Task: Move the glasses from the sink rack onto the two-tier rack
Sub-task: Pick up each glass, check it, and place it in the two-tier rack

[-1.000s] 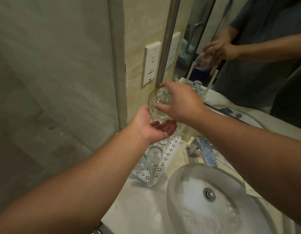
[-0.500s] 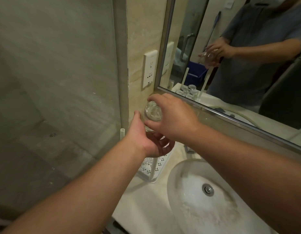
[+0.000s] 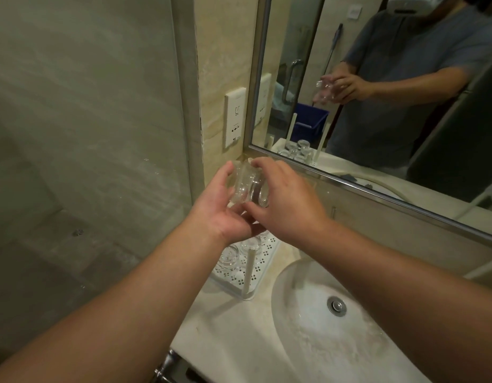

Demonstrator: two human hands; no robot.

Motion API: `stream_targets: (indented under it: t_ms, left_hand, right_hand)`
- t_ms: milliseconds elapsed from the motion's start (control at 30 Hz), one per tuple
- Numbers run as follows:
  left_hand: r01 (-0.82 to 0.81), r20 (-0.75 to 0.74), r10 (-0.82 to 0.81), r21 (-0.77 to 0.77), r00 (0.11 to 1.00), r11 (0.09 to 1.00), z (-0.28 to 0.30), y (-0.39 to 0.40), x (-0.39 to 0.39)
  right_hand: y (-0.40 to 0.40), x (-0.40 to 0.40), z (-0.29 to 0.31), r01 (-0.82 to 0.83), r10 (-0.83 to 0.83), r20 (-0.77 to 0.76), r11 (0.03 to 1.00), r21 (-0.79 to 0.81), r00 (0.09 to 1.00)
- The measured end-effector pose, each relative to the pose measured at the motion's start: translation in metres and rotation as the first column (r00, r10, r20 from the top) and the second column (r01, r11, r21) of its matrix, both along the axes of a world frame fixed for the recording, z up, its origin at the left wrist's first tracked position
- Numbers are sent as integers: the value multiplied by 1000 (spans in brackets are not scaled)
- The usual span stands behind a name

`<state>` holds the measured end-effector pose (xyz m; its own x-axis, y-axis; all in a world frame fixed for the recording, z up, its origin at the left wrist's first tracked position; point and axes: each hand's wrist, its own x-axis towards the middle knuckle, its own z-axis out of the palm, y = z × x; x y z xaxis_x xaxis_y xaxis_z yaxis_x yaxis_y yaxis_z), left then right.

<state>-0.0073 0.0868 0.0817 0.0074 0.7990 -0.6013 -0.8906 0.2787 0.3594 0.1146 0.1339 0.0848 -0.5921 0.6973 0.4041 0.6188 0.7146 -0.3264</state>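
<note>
Both hands, left hand (image 3: pixel 221 214) and right hand (image 3: pixel 287 201), grip one clear glass (image 3: pixel 246 185) above the white rack (image 3: pixel 255 261), at 12 o'clock.

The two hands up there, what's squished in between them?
In the head view, a clear glass lies on its side between them. The left hand cups one end and the right hand grips the other.

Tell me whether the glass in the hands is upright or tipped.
Tipped on its side: the glass lies roughly level between the left hand and right hand, thick base facing right.
</note>
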Motion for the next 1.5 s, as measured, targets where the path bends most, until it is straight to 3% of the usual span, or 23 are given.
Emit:
stream_targets:
  t_ms: [233, 400, 600, 867, 1267, 1500]
  left_hand:
    - [-9, -46, 12, 49, 999, 999, 5, 3, 4]
    - [-45, -208, 58, 65, 976, 997, 0, 12, 11]
    - [-3, -515, 73, 136, 854, 991, -15, 21, 21]
    - [129, -735, 58, 196, 676, 972, -38, 32, 69]
    - [335, -804, -70, 165, 590, 928, -67, 48, 175]
    - [449, -826, -181, 95, 533, 888, -90, 49, 250]
  right_hand:
    - [2, 7, -14, 53, -56, -68, 997, -52, 996]
    - [4, 13, -23, 71, -97, -151, 982, -173, 984]
    - [6, 29, -34, 132, -193, -209, 952, -276, 959]
    - [9, 79, -52, 247, -328, -158, 887, -389, 931]
    - [3, 185, -92, 426, -530, -121, 780, -459, 839]
    - [-10, 257, -120, 417, -640, -224, 687, -595, 735]
